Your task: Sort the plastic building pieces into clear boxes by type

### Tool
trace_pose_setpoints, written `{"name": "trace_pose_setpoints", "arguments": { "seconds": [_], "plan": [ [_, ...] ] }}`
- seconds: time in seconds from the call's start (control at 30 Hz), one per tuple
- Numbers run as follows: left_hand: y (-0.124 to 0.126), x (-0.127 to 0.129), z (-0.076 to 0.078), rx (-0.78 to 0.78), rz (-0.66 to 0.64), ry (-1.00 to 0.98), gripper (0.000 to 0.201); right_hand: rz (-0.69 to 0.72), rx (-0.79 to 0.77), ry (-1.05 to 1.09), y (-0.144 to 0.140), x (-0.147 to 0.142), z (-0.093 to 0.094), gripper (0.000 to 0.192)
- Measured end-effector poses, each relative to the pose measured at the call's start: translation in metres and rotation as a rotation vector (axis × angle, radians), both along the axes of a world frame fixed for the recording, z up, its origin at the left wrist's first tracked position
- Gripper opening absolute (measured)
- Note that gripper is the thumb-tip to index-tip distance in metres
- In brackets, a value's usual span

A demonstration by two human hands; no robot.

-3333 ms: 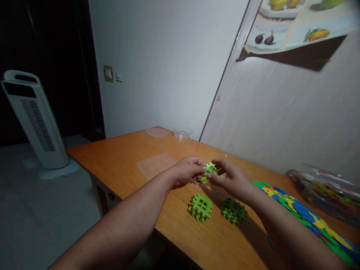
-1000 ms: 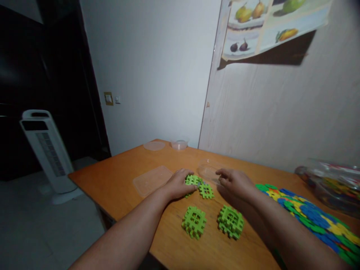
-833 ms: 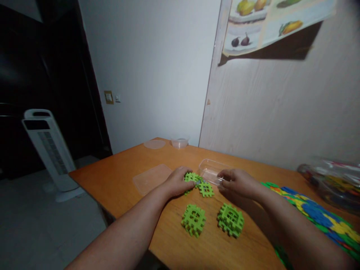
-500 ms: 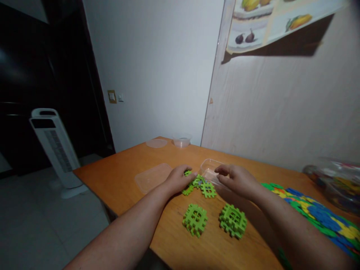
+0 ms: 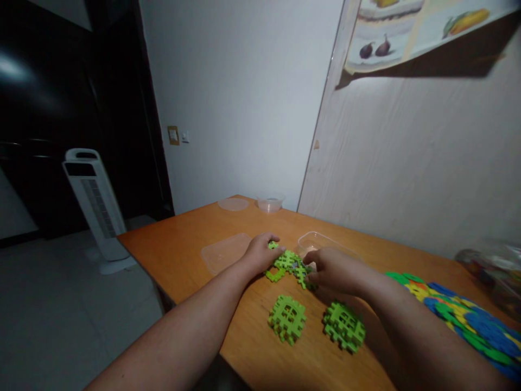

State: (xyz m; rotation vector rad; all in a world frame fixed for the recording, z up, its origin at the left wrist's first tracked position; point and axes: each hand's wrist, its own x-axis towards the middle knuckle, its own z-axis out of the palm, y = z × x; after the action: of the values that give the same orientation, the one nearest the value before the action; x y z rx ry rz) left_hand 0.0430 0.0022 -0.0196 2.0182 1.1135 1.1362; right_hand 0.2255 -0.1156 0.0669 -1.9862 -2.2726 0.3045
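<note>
Several lime-green interlocking plastic pieces (image 5: pixel 287 260) with notched edges lie joined or close together between my hands. My left hand (image 5: pixel 260 255) grips the left end of them, its thumb and fingers closed around a green piece. On the other side, my right hand (image 5: pixel 331 267) pinches the rightmost green piece between thumb and fingers; part of that piece is hidden by the hand. Nearer to me a built-up green block (image 5: pixel 287 318) sits on the wooden table (image 5: pixel 252 336). To its right is a second green block (image 5: pixel 344 327), under my right forearm.
A clear rectangular container (image 5: pixel 315 238) stands behind my right hand. Beside my left hand lies a clear lid (image 5: pixel 222 252). Farther back are a round lid (image 5: pixel 233 204) and a clear bowl (image 5: pixel 271 203). Many coloured flat pieces (image 5: pixel 468 317) and a plastic bag (image 5: pixel 500 271) lie right.
My right hand has come down and left onto the right green piece, which now stands tilted. My left hand keeps its hold. The camera view has shifted slightly left.
</note>
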Motion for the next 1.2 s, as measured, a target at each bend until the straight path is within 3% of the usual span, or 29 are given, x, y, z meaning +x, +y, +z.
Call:
{"name": "trace_pose_setpoints", "arguments": {
  "seconds": [0.23, 0.53, 0.93, 1.2],
  "plan": [
    [-0.001, 0.004, 0.003, -0.136, -0.010, -0.152, 0.022, -0.051, -0.071, -0.196, -0.002, -0.007, -0.002, 0.032],
    [-0.004, 0.004, 0.009, -0.316, -0.024, -0.252, 0.034, 0.001, -0.083, -0.090, -0.003, -0.001, -0.004, 0.041],
    [-0.003, 0.004, 0.006, -0.243, -0.026, -0.173, 0.026, 0.052, -0.039, 0.064, -0.007, 0.003, 0.003, 0.039],
    [-0.008, 0.003, 0.013, -0.231, -0.002, -0.165, 0.023, 0.173, -0.131, 0.132, -0.034, -0.011, 0.031, 0.037]
  ]
}}
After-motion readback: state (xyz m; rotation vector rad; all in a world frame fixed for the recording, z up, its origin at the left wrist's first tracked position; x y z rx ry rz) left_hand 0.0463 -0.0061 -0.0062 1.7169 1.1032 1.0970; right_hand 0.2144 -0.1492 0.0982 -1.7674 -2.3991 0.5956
